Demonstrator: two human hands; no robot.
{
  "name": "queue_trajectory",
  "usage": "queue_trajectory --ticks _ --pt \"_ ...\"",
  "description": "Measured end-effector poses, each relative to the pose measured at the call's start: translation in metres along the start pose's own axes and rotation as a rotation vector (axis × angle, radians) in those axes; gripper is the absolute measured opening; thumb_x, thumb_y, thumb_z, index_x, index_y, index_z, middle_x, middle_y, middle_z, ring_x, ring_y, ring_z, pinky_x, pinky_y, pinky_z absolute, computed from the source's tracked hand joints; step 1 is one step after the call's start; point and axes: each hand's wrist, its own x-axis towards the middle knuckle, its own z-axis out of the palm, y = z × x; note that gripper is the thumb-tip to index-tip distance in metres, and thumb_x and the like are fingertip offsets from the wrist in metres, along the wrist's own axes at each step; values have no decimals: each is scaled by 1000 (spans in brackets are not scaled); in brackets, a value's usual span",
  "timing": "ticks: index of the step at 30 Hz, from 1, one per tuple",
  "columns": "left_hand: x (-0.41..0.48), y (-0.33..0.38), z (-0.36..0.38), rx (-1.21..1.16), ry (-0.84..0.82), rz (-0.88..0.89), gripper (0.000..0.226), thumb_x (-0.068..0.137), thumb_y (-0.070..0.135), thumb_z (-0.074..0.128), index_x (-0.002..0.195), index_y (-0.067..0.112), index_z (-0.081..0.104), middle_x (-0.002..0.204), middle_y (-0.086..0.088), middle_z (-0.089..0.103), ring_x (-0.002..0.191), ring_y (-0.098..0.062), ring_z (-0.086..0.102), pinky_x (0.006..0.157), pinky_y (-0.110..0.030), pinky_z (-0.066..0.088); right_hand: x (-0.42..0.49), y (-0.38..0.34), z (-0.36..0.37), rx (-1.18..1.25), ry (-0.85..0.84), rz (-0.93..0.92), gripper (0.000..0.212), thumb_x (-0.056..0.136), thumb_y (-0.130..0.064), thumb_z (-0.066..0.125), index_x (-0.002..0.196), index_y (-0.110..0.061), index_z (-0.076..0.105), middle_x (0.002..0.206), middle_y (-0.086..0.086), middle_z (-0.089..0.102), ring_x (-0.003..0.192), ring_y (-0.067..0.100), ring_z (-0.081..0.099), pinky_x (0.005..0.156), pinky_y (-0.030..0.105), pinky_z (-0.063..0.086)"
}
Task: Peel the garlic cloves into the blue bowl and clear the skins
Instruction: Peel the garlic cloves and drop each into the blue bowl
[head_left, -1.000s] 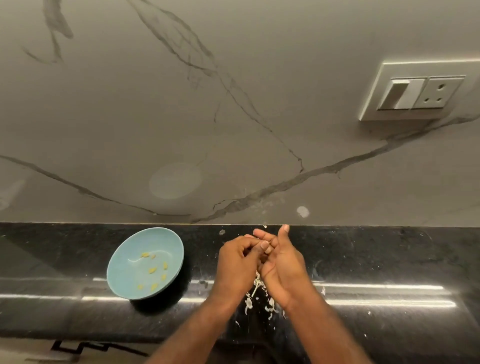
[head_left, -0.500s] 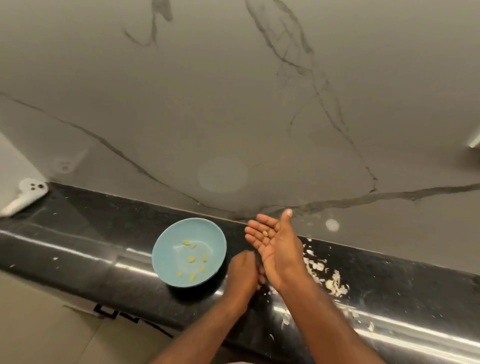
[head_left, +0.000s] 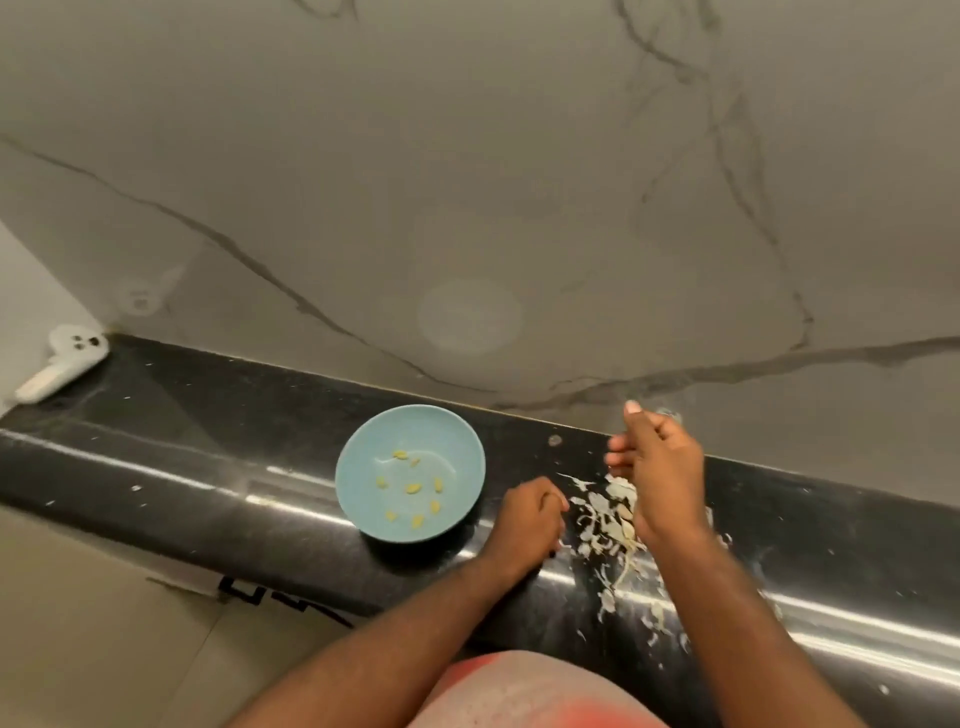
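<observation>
The blue bowl (head_left: 363, 457) stands on the black counter (head_left: 208, 441) with several peeled yellow garlic cloves (head_left: 413, 488) in it. Right of the bowl lies a pile of white garlic skins (head_left: 597, 519). My left hand (head_left: 535, 514) rests on the counter between bowl and skins, its fingers curled, and nothing shows in it. My right hand (head_left: 657, 467) is blurred and stands on edge over the far side of the skins, thumb up, fingers reaching left. Its palm faces away, so anything lying in it is hidden.
Loose skin flakes (head_left: 644, 618) are scattered along the counter's shiny front edge to the right. A white handheld device (head_left: 62, 364) lies at the counter's far left corner. A grey marble wall (head_left: 467, 182) rises straight behind the counter. My clothing (head_left: 519, 691) fills the bottom.
The view has swung left and down. My right hand turned from palm-up with a small piece on it to standing on edge over the skins. My left hand stayed curled beside the bowl.
</observation>
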Motion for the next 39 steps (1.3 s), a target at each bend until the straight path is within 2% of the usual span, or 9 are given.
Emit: queue_trajectory --ticks 1,6,11,14,19,25,33,36,39 --pt "0 2 -1 25 -10 24 27 91 6 39 76 13 60 62 -5 58 47 -14 53 49 -31 45 2 4 -15 -50 52 -19 6 96 -16 64 92 -13 61 68 4 60 54 12 53 53 27 46" --pt "10 9 15 96 -134 128 22 94 11 46 81 7 63 66 -3 62 55 -12 55 59 -36 49 1 33 -67 -273 244 -16 29 85 10 60 73 -15 50 61 1 44 54 13 35 49 28 32" --pt "17 2 23 214 -176 230 22 100 22 48 87 18 65 66 2 64 56 -9 57 64 -38 54 -6 46 -89 -635 92 -27 7 89 -11 68 87 -16 63 83 -3 65 72 10 58 64 25 45" --pt "21 -7 25 232 -130 276 23 98 33 56 81 20 64 61 0 64 55 -16 59 60 -39 53 -2 51 -87 -742 100 -114 15 94 -27 67 82 -17 66 80 -8 67 75 5 60 65 21 44" --pt "21 -11 28 266 -76 326 23 96 30 59 76 18 61 57 1 60 53 -19 57 57 -40 50 8 59 -68 -1015 -85 -93 10 94 -14 62 92 -20 71 83 -5 70 76 15 66 71 31 55" --pt "22 -13 28 234 -60 323 24 96 26 60 75 15 61 56 -2 60 53 -22 55 55 -43 48 16 66 -54 -1251 -70 -116 6 90 -23 67 91 -22 73 88 -2 73 81 19 67 74 33 56" --pt "19 -11 31 211 -34 281 20 97 23 58 79 17 62 58 -1 61 51 -20 54 53 -41 47 19 62 -60 -1208 -48 -199 13 94 -30 63 98 -24 74 100 -3 59 84 13 58 72 31 49" --pt "17 -4 29 50 -35 143 17 99 15 51 92 21 64 69 -3 66 51 -15 56 53 -39 51 18 50 -68 -1028 -13 -190 11 93 -33 65 97 -27 74 99 -5 56 87 10 56 74 28 43" --pt "16 11 25 -71 -23 43 25 96 3 48 87 19 65 77 -5 66 56 -14 54 53 -34 48 14 34 -75 -763 6 -154 8 93 -28 67 92 -24 74 94 -6 66 85 6 61 77 26 49"
